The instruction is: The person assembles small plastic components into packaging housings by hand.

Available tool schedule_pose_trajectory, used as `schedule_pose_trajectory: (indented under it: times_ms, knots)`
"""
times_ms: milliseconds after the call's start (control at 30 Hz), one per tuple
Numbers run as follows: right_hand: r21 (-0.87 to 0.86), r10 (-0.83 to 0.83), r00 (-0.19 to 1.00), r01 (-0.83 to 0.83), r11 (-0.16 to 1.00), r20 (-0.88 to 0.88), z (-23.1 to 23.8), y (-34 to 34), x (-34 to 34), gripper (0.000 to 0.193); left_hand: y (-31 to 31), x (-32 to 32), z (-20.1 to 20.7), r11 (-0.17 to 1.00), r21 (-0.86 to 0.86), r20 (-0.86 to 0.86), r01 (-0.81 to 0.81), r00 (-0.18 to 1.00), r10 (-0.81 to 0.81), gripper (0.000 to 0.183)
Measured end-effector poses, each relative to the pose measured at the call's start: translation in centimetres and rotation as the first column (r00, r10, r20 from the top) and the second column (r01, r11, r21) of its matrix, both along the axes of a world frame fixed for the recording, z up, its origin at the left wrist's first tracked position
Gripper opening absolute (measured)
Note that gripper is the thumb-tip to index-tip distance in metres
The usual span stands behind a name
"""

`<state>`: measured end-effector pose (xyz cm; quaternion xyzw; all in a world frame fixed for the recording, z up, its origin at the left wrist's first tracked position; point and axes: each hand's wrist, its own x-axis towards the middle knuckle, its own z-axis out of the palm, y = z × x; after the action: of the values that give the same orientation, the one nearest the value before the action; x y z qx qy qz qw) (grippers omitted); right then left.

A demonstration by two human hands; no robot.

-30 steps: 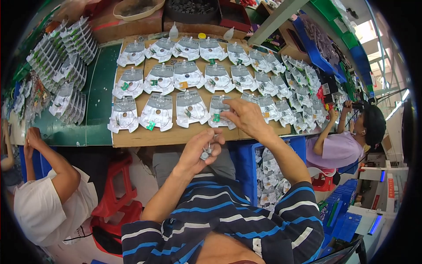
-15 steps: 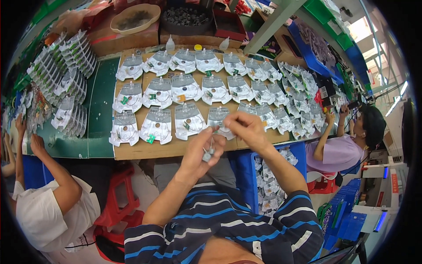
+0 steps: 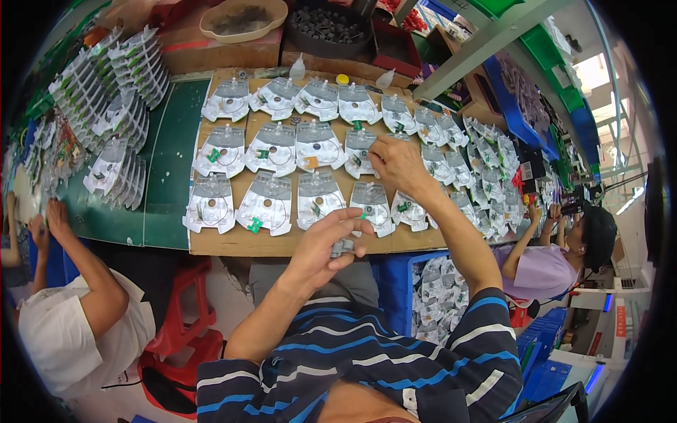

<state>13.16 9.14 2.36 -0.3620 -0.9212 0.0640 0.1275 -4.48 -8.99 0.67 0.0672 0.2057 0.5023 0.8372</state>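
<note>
Rows of silver fan-shaped housings lie on a brown cardboard sheet (image 3: 243, 243), many with small green or orange circuit boards. My left hand (image 3: 314, 250) is held palm up at the near edge, its fingers curled around several small grey knob-like parts (image 3: 342, 247). Farther out, my right hand (image 3: 405, 166) reaches over a middle-row housing (image 3: 357, 141), its fingertips pinched together at that housing's right side. Whatever those fingertips hold is hidden. Just beyond my left fingertips lies a front-row housing (image 3: 371, 201).
Stacked housings (image 3: 127, 63) stand on the green table at left, beside a co-worker's arms (image 3: 81, 261). More housings crowd the right, towards another person (image 3: 550, 247). At the back are a beige tray (image 3: 243, 32) and a dark bowl (image 3: 328, 49). A blue bin (image 3: 395, 289) sits below.
My right hand has left my left hand and moved outward to a middle-row housing. The left hand still holds the grey parts, and the whole view has shifted slightly.
</note>
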Motion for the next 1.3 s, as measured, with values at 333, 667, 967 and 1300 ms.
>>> schedule_pose_trajectory:
  times_ms: [333,667,967,1300]
  knots:
    - [-0.016,-0.076,0.992,0.078,0.997,0.097,3.3,-0.8,-1.2,0.027,-0.6,-0.1,1.3,0.967,0.175,-0.187,-0.185,0.958,0.217,0.066]
    - [-0.789,0.081,0.959,-0.271,0.552,-0.272,6.4,-8.2,-1.4,0.015,-0.4,0.4,2.0,0.977,0.207,-0.375,-0.053,0.918,0.130,0.073]
    - [0.056,-0.223,0.934,0.247,0.967,-0.279,1.9,6.2,-2.0,0.020,1.7,-0.4,-0.4,0.936,-0.272,0.131,-0.222,0.956,0.264,0.026]
    - [0.028,-0.320,0.945,0.322,0.946,-0.066,-2.2,10.9,-4.2,0.025,2.0,-2.2,0.2,0.972,-0.120,-0.027,-0.201,0.980,0.199,0.026]
